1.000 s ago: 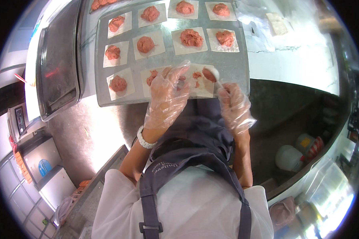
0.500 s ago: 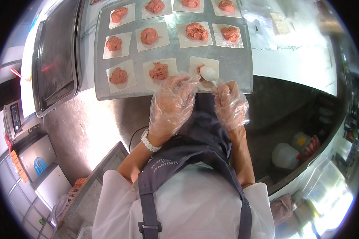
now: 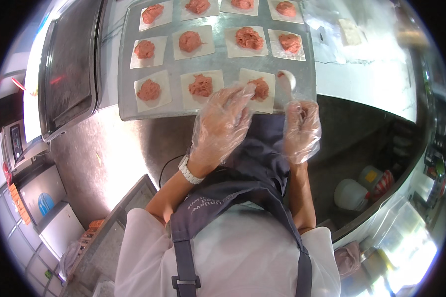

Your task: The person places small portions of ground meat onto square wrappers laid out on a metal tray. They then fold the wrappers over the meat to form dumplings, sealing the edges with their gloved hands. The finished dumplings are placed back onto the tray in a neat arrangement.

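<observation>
Square wrappers with mounds of pink minced meat lie in rows on a metal tray (image 3: pixel 126 106). My left hand (image 3: pixel 220 123), in a clear plastic glove, reaches over the tray's near edge with its fingers stretched out. Its fingertips are at the left side of the meat mound (image 3: pixel 261 89) on the near right wrapper (image 3: pixel 262 105); whether they touch it I cannot tell. In my right hand (image 3: pixel 301 131), gloved too, is a white spoon (image 3: pixel 290 81), its bowl raised beside that wrapper with a little meat on it. The near middle mound (image 3: pixel 201 85) lies beyond my left hand.
A dark rectangular tray (image 3: pixel 69 69) stands to the left. White worktop (image 3: pixel 371 84) extends on the right, with a pale flat piece (image 3: pixel 351 32) on it. Below it sits a white round container (image 3: pixel 351 194). A scale-like device (image 3: pixel 17 141) is at far left.
The spoon has come off the near right meat mound, moving right and up with my right hand. My left hand has shifted slightly right, its fingers now stretched toward the mound.
</observation>
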Demonstrator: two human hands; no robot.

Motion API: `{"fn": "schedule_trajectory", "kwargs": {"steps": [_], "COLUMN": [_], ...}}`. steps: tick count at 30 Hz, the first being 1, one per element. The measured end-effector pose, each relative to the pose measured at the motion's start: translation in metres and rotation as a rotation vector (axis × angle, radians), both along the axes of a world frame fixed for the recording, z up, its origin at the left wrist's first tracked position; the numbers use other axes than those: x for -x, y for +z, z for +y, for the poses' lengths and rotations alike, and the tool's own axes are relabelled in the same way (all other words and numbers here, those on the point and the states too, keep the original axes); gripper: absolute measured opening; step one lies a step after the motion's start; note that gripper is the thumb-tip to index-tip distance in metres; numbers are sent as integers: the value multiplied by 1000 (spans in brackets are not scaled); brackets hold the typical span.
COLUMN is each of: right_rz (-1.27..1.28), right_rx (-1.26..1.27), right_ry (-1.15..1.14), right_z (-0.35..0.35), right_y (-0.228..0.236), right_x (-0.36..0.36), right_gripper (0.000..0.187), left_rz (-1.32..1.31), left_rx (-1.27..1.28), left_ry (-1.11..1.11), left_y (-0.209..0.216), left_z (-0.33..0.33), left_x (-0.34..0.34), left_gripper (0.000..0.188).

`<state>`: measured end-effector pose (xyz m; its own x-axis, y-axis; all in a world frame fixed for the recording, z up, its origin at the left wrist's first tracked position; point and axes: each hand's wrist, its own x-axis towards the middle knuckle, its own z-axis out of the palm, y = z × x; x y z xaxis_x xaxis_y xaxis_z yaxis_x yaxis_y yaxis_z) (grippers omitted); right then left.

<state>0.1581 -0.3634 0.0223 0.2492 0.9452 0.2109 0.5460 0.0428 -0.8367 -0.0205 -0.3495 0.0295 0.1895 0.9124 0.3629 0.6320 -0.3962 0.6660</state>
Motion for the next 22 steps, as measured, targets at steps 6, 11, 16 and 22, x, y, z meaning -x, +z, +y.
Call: {"fn": "schedule_trajectory", "kwargs": {"steps": [6,11,16,22], "right_rz": [24,63,36,83], "right_rx": [56,58,6,1], "right_ry": [-45,-36,-20,-52], "right_z": [5,2,10,41], "right_y": [0,-8,-8,17], "right_x": [-6,-6,-7,-18], "right_gripper": [17,17,16,17], "left_rz": [173,254,133,61], "left_rx": [-98,-28,-9,19], "left_ry": [-202,-279,-252,-152], "left_y": [-2,-9,-13,25], "left_z": [36,35,33,38], "left_x": [-13,-11,-15,-11], "left_gripper": [36,32,36,52]}}
